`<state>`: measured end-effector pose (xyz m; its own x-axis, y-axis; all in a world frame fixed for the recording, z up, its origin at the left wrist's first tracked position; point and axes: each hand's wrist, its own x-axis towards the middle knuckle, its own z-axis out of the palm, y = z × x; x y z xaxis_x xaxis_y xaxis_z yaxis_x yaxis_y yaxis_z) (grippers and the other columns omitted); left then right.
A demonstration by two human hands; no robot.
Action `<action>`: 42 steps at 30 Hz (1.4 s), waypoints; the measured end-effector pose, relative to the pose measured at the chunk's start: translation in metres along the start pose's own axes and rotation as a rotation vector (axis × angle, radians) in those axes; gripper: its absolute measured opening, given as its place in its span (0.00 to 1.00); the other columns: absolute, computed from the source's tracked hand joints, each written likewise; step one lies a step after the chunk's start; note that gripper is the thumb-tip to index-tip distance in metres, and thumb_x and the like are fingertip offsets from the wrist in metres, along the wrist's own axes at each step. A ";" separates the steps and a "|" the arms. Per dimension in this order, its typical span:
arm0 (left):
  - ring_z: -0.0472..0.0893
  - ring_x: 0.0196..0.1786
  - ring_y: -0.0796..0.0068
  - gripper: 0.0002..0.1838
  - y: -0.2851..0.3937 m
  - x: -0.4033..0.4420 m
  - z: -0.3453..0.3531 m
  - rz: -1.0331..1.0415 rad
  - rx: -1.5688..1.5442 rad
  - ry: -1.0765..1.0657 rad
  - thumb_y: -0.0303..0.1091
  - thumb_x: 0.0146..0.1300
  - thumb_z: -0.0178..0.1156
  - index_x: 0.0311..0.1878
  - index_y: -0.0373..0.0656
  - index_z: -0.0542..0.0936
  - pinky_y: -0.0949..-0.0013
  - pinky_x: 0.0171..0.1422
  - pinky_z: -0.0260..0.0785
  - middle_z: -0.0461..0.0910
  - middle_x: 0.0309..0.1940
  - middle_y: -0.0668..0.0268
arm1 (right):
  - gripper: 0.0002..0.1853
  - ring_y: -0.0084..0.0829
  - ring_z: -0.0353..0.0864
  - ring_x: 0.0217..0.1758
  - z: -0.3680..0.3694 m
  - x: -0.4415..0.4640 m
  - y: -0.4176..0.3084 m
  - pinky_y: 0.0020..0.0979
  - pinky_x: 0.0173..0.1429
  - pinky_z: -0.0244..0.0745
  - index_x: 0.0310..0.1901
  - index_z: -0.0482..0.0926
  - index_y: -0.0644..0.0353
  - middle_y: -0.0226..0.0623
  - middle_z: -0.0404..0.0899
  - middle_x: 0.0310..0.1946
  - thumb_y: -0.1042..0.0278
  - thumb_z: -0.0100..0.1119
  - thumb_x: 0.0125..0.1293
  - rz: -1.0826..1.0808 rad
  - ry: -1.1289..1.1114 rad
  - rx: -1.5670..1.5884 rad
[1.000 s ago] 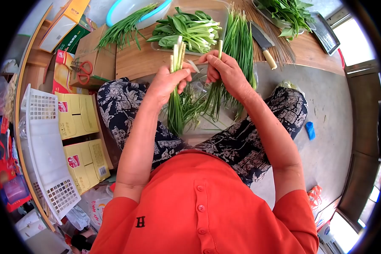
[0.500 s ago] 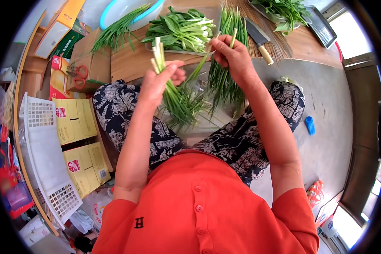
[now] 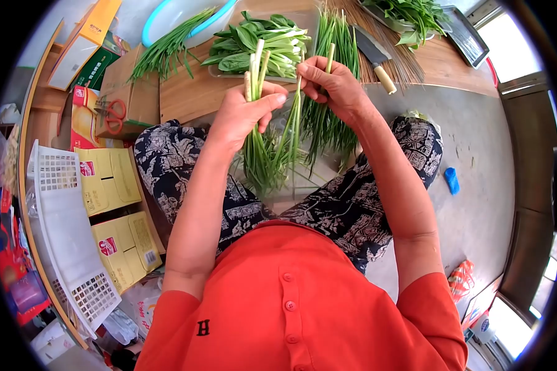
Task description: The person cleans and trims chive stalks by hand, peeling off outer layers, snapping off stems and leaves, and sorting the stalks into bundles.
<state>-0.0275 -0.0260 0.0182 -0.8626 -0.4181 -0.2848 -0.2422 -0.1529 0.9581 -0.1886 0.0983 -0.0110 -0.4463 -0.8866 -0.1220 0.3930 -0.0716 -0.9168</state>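
My left hand (image 3: 244, 111) is closed round a small bunch of chives (image 3: 260, 157), pale stem ends up and green leaves hanging down. My right hand (image 3: 334, 86) pinches thin chive stalks at their upper ends, close to the left hand; their leaves hang beside the bunch. Another pale stalk stands up between its fingers. Behind the right hand lies a pile of long chives (image 3: 337, 43). Leafy greens with white stems (image 3: 263, 46) fill a clear tray on the wooden table (image 3: 189, 102).
A knife (image 3: 374, 55) lies on thin sticks at the table's right. More chives (image 3: 173, 46) hang over a blue-rimmed basin (image 3: 198, 31). Red scissors (image 3: 114, 117) are by a cardboard box at left. A white basket (image 3: 71, 229) and a blue object (image 3: 452, 180) are farther off.
The left hand has shifted slightly right and its bunch hangs straighter. Thin stalks in the right hand have swung from slanted to nearly upright.
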 end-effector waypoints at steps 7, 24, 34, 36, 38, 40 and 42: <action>0.70 0.21 0.85 0.10 -0.002 0.008 0.012 0.025 -0.010 -0.023 0.31 0.59 0.65 0.41 0.35 0.81 0.79 0.21 0.60 0.76 0.27 0.71 | 0.09 0.15 0.67 0.20 0.004 -0.004 0.004 0.18 0.22 0.53 0.33 0.75 0.55 0.24 0.76 0.23 0.61 0.60 0.66 0.034 -0.018 0.018; 0.71 0.22 0.83 0.11 -0.009 0.005 0.001 0.009 -0.094 0.005 0.31 0.58 0.66 0.40 0.35 0.79 0.77 0.21 0.62 0.75 0.27 0.70 | 0.08 0.13 0.67 0.26 0.013 -0.006 0.010 0.16 0.25 0.54 0.38 0.80 0.58 0.22 0.74 0.25 0.62 0.59 0.66 0.049 -0.104 -0.014; 0.70 0.21 0.84 0.09 -0.010 0.007 0.001 0.146 -0.115 0.120 0.30 0.59 0.65 0.39 0.34 0.80 0.78 0.21 0.63 0.75 0.25 0.70 | 0.09 0.14 0.68 0.21 0.021 -0.013 0.004 0.17 0.23 0.57 0.35 0.78 0.58 0.23 0.74 0.23 0.65 0.67 0.60 0.088 -0.102 -0.117; 0.70 0.21 0.84 0.08 -0.011 0.007 0.002 0.156 -0.111 0.117 0.30 0.60 0.64 0.39 0.34 0.80 0.78 0.21 0.63 0.75 0.25 0.70 | 0.09 0.14 0.67 0.21 0.021 -0.012 0.007 0.17 0.23 0.55 0.36 0.78 0.57 0.22 0.72 0.21 0.64 0.66 0.61 0.084 -0.097 -0.143; 0.71 0.21 0.84 0.07 -0.015 0.009 0.002 0.191 -0.081 0.150 0.28 0.60 0.63 0.38 0.34 0.80 0.78 0.21 0.63 0.75 0.24 0.71 | 0.09 0.13 0.65 0.20 0.020 -0.011 0.008 0.17 0.23 0.53 0.36 0.78 0.57 0.21 0.70 0.19 0.63 0.65 0.61 0.081 -0.093 -0.168; 0.71 0.21 0.84 0.07 -0.015 0.009 0.004 0.191 -0.053 0.168 0.28 0.60 0.63 0.38 0.34 0.80 0.78 0.21 0.63 0.75 0.24 0.71 | 0.07 0.13 0.64 0.20 0.022 -0.012 0.006 0.17 0.23 0.53 0.35 0.78 0.57 0.21 0.70 0.19 0.64 0.64 0.62 0.090 -0.076 -0.168; 0.71 0.21 0.84 0.07 -0.015 0.008 0.005 0.190 -0.024 0.188 0.28 0.61 0.63 0.39 0.34 0.80 0.78 0.21 0.63 0.75 0.24 0.71 | 0.07 0.13 0.64 0.20 0.019 -0.011 0.009 0.17 0.23 0.53 0.35 0.78 0.57 0.21 0.69 0.19 0.64 0.63 0.63 0.109 -0.080 -0.146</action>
<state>-0.0328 -0.0227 0.0017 -0.7935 -0.5999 -0.1024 -0.0707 -0.0762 0.9946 -0.1648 0.0988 -0.0105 -0.3397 -0.9193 -0.1987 0.3123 0.0890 -0.9458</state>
